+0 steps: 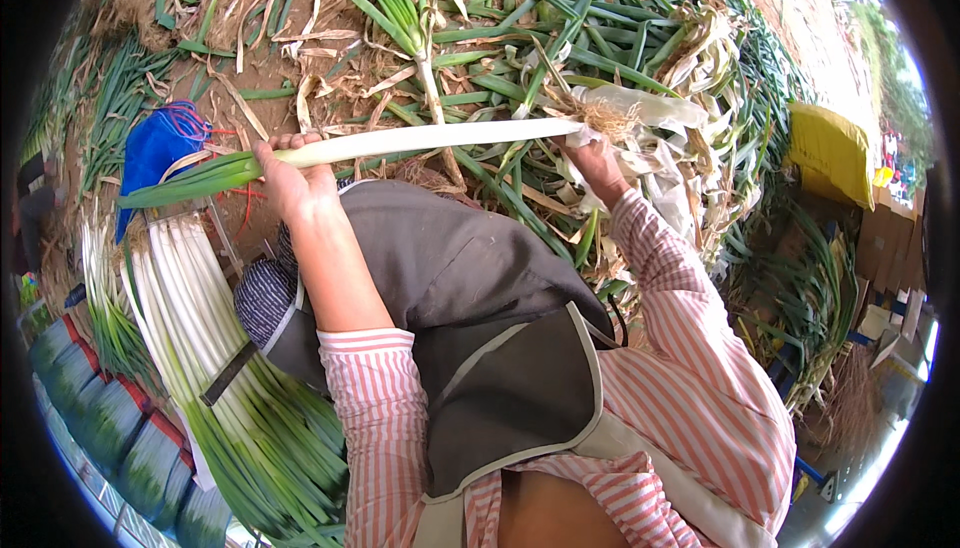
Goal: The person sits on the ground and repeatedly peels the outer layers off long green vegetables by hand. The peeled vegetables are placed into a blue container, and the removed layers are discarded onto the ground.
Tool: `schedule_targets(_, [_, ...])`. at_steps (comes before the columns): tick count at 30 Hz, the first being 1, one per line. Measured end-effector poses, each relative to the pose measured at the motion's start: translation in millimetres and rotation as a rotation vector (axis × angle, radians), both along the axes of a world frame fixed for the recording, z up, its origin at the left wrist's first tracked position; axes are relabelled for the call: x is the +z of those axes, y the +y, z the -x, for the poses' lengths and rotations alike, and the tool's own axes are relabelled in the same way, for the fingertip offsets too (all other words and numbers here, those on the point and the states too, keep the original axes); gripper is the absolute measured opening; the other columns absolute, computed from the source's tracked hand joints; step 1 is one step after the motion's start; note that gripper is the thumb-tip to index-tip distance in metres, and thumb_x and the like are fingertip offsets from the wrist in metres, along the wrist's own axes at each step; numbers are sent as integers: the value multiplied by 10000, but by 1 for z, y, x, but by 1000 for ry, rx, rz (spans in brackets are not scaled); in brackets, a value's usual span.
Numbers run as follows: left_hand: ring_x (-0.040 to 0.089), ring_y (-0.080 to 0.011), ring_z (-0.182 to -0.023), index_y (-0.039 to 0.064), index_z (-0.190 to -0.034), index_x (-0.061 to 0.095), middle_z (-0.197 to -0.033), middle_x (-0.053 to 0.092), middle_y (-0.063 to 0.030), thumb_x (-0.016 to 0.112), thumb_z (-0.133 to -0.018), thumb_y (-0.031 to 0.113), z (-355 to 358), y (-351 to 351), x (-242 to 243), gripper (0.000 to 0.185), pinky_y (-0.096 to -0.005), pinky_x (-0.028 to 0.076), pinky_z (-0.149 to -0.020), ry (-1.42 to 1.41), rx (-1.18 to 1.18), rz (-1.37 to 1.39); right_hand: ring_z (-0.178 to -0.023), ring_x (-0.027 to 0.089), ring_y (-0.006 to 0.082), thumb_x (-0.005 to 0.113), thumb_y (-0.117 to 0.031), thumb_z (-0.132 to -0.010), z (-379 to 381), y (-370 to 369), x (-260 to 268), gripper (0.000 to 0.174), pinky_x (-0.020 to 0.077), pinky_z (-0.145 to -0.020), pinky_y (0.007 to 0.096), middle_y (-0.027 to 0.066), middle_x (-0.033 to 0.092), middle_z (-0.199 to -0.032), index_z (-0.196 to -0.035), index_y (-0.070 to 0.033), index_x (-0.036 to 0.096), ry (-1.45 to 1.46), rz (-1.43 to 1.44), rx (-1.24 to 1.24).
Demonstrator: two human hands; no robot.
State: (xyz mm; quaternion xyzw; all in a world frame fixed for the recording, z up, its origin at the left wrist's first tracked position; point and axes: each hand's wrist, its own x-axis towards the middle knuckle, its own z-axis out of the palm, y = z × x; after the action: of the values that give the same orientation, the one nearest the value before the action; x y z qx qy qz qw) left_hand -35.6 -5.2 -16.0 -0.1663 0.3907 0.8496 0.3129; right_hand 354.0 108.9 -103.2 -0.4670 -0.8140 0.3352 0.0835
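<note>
A long leek (435, 137), white-stemmed with green leaves, lies across both hands in front of my body. My left hand (296, 180) is closed around it where the white stem turns green. At the root end, my right hand (592, 162) grips the stem base just under the brown roots; some of its fingers are hidden. Pale peeled skin hangs near my right hand. Another leek (427, 75), with leaves and a dirty stem, lies on the ground beyond. Trimmed white-stemmed leeks (187, 278) lie in a neat row to my left.
Cut green leaves (630, 30) and pale peelings (675, 165) cover the soil ahead and to the right. A blue cloth or bag (161, 147) lies at left. A yellow cover (831, 154) and more leeks (814, 308) are at far right. Several dark green packs (97, 398) stand at lower left.
</note>
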Motion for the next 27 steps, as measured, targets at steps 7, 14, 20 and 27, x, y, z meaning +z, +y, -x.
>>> schedule_targets(7, [361, -102, -552, 110, -801, 412, -629, 365, 29, 494, -967, 345, 7, -16, 4, 299, -265, 333, -521, 23, 50, 19, -815, 642, 225, 452, -303, -951, -58, 35, 26, 350, 549, -717, 319, 114, 644, -920, -1108, -28, 601, 106, 541, -751])
schedule_targets(14, [343, -97, -564, 116, -893, 445, -637, 347, 34, 544, -934, 410, 2, -12, 29, 312, -266, 317, -550, 320, 91, -4, -1221, 501, 310, 680, -269, -761, -252, 94, 70, 736, 374, -1029, 392, 225, 524, -1301, -1378, -14, 372, -419, 119, -310])
schedule_targets(20, [333, -91, -529, 139, -848, 441, -617, 376, 39, 496, -952, 441, -11, 2, 43, 324, -251, 314, -530, 302, 41, 61, -1005, 630, 278, 733, -173, -778, -33, 42, 122, 525, 515, -877, 333, 147, 600, -1198, -1261, -100, 543, -120, -162, -164])
schedule_targets(27, [344, -91, -541, 139, -941, 478, -645, 385, 29, 430, -965, 505, -9, -13, 36, 371, -264, 325, -557, 298, -32, -15, -765, 621, 312, 679, -297, -805, 63, -6, 87, 309, 510, -639, 400, 98, 598, -890, -1003, -80, 583, -142, -205, 399])
